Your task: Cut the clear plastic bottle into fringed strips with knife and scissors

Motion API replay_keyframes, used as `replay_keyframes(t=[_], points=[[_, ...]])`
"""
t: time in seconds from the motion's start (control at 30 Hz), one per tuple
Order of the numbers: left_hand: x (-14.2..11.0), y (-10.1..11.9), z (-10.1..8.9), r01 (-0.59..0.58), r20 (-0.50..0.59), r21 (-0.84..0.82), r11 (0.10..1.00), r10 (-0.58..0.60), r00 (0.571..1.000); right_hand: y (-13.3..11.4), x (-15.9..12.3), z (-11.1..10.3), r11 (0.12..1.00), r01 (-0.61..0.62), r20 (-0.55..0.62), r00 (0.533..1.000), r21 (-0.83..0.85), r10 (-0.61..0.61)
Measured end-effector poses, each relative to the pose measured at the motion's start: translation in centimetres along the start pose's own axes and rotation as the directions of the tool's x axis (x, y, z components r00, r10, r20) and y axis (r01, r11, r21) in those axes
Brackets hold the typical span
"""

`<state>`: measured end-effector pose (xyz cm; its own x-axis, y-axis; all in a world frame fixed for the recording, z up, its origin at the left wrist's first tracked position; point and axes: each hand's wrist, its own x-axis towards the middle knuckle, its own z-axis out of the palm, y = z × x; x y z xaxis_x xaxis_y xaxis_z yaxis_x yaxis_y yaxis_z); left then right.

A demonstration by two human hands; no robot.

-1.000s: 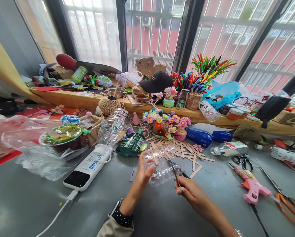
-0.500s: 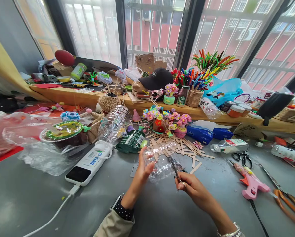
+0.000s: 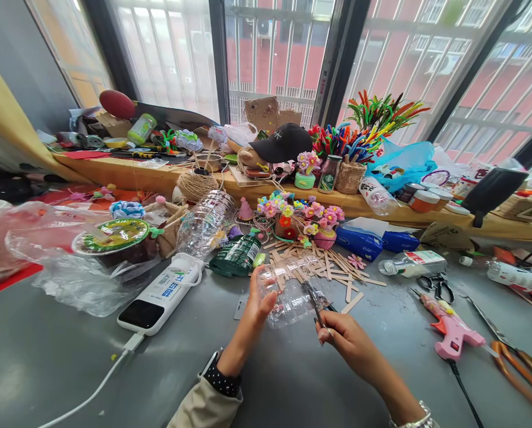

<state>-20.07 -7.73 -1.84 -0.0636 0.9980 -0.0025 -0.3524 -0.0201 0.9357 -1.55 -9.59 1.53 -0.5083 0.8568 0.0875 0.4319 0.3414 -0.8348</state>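
My left hand [image 3: 257, 306] is closed round one end of a clear plastic bottle piece [image 3: 287, 300], which lies on its side just above the grey table. In my right hand [image 3: 339, 333] is a pair of small scissors [image 3: 314, 300], their dark blades at the right part of the plastic. Whether the blades are open or closed on it I cannot tell. Behind the plastic lies a loose heap of wooden craft sticks [image 3: 337, 267]. A green cut plastic piece [image 3: 236, 255] sits left of it.
A white power bank [image 3: 163, 297] with a cable lies at left, near a lidded bowl [image 3: 114, 241]. To the right are a pink glue gun [image 3: 455, 330], black scissors [image 3: 437, 287], large orange-handled scissors [image 3: 510, 351] and a plastic bottle [image 3: 412, 264]. Blue tissue packs [image 3: 359, 242] stand behind.
The view has shifted slightly over the last second. Both hands keep their hold on the plastic and scissors. The scissors have moved a little against the plastic.
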Motion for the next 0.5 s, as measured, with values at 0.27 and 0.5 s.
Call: replay_keyframes(t=[0.27,0.5], points=[[-0.2,0.6,0.0,-0.022,-0.006,0.028,0.999,0.022,1.0,0.2,0.0,0.4,1.0,0.012,-0.041,0.999,-0.003,-0.012],[-0.4,1.4,-0.1,0.044,0.009,-0.043,0.998,-0.043,0.999,0.1,-0.1,0.4,1.0,0.015,-0.019,1.0,0.026,-0.015]])
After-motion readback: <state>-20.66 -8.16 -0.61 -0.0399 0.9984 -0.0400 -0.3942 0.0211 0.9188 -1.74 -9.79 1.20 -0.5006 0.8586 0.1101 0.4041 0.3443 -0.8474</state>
